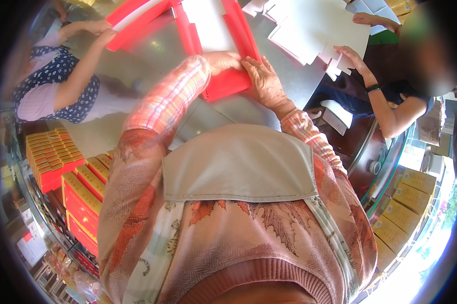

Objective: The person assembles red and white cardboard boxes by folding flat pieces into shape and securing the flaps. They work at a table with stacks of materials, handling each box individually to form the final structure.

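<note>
Red box (223, 81) lies lengthwise away from both hands (249, 76).

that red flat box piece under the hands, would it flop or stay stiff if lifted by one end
The red box piece looks like thin folded card, so it would probably sag a little yet keep its creases. It lies flat under the left hand and right hand, so it is likely light and slides easily on the smooth grey table.

At the upper left of the frame a person in a dotted blue apron (46, 86) handles a red strip (132, 23). At the upper right, white card sheets (314, 30) lie spread on the grey table (152, 50). Red-and-gold boxes (51, 154) are stacked at the left, yellow boxes (408, 202) at the lower right.
</note>
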The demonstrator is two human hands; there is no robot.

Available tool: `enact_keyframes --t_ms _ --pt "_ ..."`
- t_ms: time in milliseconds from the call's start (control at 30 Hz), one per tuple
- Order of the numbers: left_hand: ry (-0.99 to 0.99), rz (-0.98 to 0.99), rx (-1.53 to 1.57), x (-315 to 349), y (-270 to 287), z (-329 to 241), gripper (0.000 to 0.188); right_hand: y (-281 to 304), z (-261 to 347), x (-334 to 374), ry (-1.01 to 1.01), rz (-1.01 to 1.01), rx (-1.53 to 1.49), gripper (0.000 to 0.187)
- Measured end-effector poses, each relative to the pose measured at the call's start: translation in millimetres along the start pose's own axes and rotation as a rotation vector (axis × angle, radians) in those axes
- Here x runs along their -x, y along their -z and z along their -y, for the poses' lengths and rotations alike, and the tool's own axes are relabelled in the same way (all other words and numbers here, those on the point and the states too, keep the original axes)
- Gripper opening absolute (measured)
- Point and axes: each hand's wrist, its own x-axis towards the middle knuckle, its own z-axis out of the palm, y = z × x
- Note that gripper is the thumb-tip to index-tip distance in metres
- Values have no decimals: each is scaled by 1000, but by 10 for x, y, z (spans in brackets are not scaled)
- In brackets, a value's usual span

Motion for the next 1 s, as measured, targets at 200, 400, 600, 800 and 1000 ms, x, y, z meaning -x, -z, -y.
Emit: enact_keyframes --t_ms 200,400,600,800,1000 --pt "148 -18 71 100 -127 -44 36 202 123 -63 -84 75 -183 68" --pt "-338 -757 -1066 607 -315 -48 26 190 131 -79 -43 76 -84 56" --pt "-737 -774 -1372 1441 -701 156 28 228 155 -135 -51 290 92 37" --pt "-648 -870 -1425 1366 -737 635 28 373 248 -277 15 366 115 33" --pt "-653 -942 -1465 1261 -930 610 29 366 216 -226 60 460 143 17"
